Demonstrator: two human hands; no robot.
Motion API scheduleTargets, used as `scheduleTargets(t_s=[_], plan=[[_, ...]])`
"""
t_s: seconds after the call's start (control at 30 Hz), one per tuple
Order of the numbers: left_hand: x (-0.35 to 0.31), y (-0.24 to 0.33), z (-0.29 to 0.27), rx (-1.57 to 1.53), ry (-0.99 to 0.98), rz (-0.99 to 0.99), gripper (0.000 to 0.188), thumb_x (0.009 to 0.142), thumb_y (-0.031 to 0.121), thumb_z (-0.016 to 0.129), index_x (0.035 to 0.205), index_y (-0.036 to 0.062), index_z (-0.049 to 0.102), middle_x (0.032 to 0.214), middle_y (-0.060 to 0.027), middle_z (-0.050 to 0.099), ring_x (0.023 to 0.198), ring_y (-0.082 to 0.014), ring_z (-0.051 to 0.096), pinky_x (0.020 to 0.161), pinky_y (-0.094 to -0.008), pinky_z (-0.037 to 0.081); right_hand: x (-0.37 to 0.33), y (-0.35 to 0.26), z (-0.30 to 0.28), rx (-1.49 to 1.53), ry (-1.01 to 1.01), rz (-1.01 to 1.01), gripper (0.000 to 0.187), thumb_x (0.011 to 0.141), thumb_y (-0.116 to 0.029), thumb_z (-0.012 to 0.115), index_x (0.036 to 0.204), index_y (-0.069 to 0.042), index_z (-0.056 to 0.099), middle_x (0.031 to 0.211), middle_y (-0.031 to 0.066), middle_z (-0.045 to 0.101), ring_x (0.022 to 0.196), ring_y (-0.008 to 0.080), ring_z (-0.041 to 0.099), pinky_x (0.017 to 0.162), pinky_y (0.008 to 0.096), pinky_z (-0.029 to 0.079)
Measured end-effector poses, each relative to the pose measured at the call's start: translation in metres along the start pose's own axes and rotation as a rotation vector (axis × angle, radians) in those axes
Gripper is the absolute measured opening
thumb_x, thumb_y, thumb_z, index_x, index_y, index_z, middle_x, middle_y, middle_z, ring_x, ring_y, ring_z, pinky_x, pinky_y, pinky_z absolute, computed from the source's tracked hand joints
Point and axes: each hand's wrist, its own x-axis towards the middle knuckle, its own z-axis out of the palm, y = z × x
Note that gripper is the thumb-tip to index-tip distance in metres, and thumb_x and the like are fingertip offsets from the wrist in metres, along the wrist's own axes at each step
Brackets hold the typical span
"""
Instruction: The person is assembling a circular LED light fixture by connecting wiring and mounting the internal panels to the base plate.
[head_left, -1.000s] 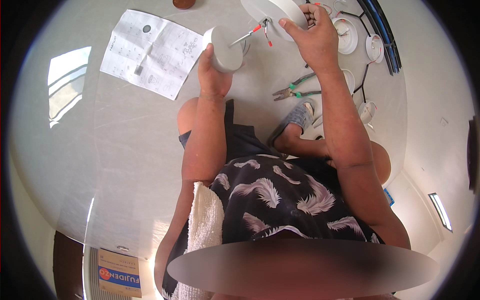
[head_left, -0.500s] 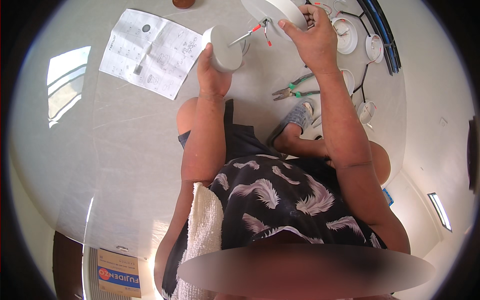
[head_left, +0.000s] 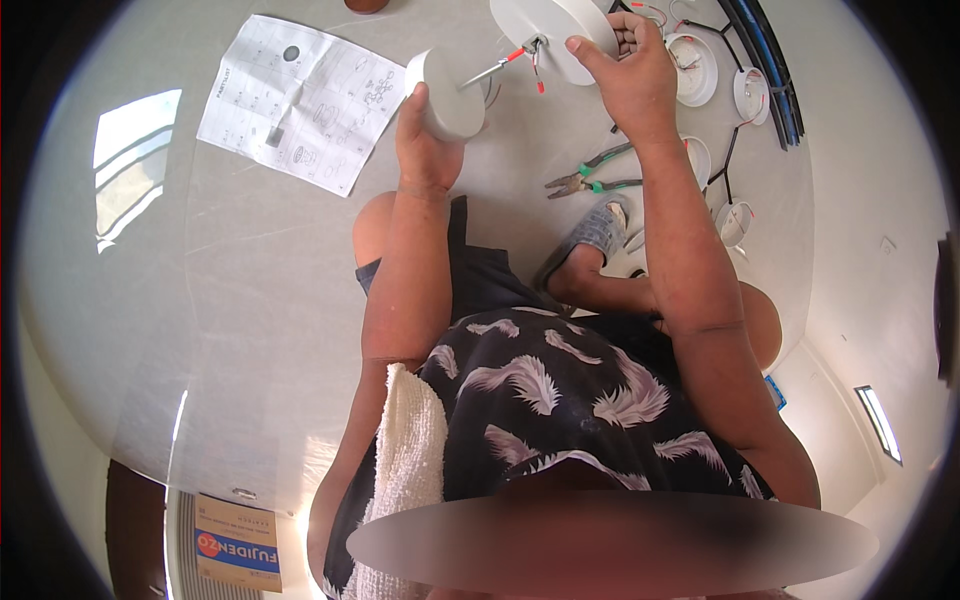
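My left hand [head_left: 432, 155] is closed around a small white round housing [head_left: 450, 105], tilted so its flat face looks to the right. In my right hand [head_left: 638, 85] is a larger white disc [head_left: 570, 35], gripped at its right edge between thumb and fingers. A short grey cable [head_left: 485, 74] with a red sleeve spans the gap between the two pieces, entering the disc near its middle. Below that point dangles a loose red-tipped wire [head_left: 540, 86]. Thin wires also show behind the small housing. The far edge of the disc is cut off by the picture.
A creased printed sheet [head_left: 300, 130] lies on the floor at the left. Green-handled pliers [head_left: 575, 185] rest beside my slippered foot [head_left: 600, 235]. At the right are several white round fixtures [head_left: 735, 222] linked by black arms, near dark curved tubing [head_left: 765, 70]. A cardboard box [head_left: 237, 570] stands behind.
The larger disc and my right hand have shifted slightly right and tilted a little. My left hand keeps its hold on the small housing, almost still.
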Motion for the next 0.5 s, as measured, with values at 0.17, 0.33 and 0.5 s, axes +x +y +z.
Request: scheduleTargets(t_s=[0.17,0.33,0.5], plan=[[0.0008,-0.0012,-0.0016,0.007,0.001,-0.015,0.054,0.085,0.047,0.044,0.126,0.0126,0.045,0.122,-0.0073,0.051,0.11,-0.0285,0.049,0.079,-0.0507,0.042,-0.0004,-0.0019,0.0017,0.058,-0.006,0.005,0.047,0.069,-0.03,0.078,0.099,0.0,0.058,0.082,0.0035,0.06,0.073,0.0099,0.055,0.069,0.0238,0.047],[0.0008,-0.0013,-0.0007,0.013,0.021,-0.022,0.053,0.086,0.047,0.042,0.126,0.0123,0.045,0.122,-0.0078,0.051,0.11,-0.0283,0.049,0.08,-0.051,0.042,0.0028,-0.0052,-0.0038,0.04,-0.014,-0.016,0.041,0.069,-0.016,0.075,0.1,-0.001,0.052,0.086,0.0133,0.06,0.079,0.0218,0.06,0.07,0.0321,0.047],[0.0006,-0.0006,-0.0006,0.016,0.009,-0.018,0.052,0.086,0.047,0.042,0.125,0.0123,0.046,0.12,-0.008,0.052,0.109,-0.0281,0.049,0.08,-0.0505,0.042,0.0009,-0.0098,-0.0045,0.039,-0.046,-0.018,0.04,0.07,-0.015,0.074,0.1,0.0,0.053,0.086,0.0135,0.06,0.079,0.0216,0.06,0.069,0.0317,0.047]])
